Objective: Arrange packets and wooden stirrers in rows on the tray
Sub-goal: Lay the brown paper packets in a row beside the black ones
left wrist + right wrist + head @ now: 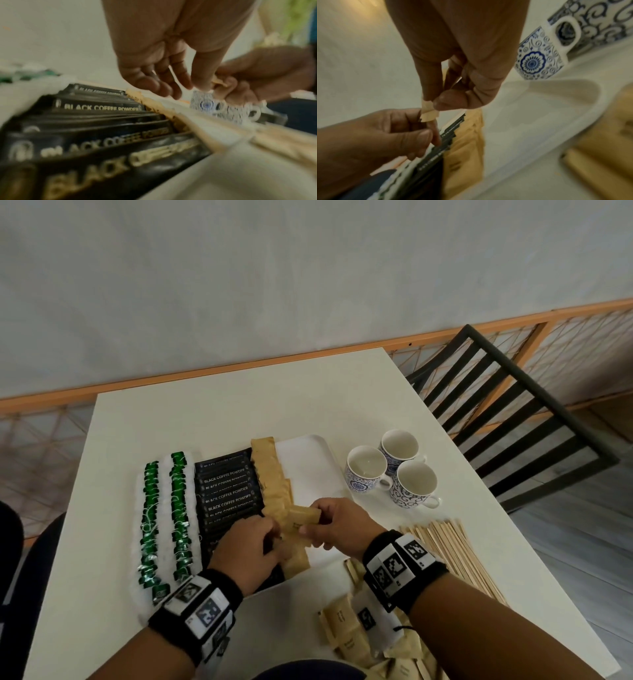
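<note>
A white tray holds two rows of green-and-white packets, a row of black coffee packets and a row of brown packets. Both hands hover over the near end of the brown row. My right hand pinches one brown packet between thumb and forefinger. My left hand touches that packet's other end with loosely bent fingers, just above the black packets. Wooden stirrers lie in a pile on the table to the right of the tray.
Three blue-patterned cups stand to the right of the tray. Loose brown packets lie at the table's near edge under my right wrist. A black chair stands off the far right corner. The tray's right part is bare.
</note>
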Demonstrator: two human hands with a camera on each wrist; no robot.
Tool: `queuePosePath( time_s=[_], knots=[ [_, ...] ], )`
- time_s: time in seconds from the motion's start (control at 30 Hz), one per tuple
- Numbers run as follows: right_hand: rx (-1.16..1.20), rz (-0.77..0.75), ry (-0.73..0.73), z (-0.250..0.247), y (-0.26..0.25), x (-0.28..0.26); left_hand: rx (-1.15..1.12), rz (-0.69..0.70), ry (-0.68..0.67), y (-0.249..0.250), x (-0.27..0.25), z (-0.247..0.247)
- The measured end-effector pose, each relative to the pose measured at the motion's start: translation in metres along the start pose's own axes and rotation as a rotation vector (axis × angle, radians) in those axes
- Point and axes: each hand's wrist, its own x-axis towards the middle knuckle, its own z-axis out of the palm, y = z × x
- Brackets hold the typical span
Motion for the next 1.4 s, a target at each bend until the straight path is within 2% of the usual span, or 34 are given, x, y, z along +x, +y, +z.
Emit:
queuePosePath(
  time_s=[0.1,0.2,0.37,0.67,1.13,1.4],
  knots=[
    [-0.41,-0.023,0.059,-0.006,0.01,-0.001,0.291,0.013,-0.038,0.005,0.003,0.005],
    [-0.49,-0.025,0.031,-0.006,0.019,-0.004,0.403,0.009,-0.059,0.008,0.008,0.009],
    [-0.513,0.001,-0.011,0.0,0.029,-0.004,0.452,0.002,-0.077,0.011,0.014,0.008],
    [-0.532,0.073,-0.024,0.018,0.033,0.003,0.417,-0.029,-0.083,0.007,0.022,0.005],
    [-0.758,0.115,-0.096,0.028,0.021,0.02,0.329,-0.054,-0.049,-0.006,0.038,0.008],
    [-0.846,0.238,-0.11,0.039,0.023,0.033,0.325,-0.061,-0.051,0.0,0.04,0.003]
  ],
)
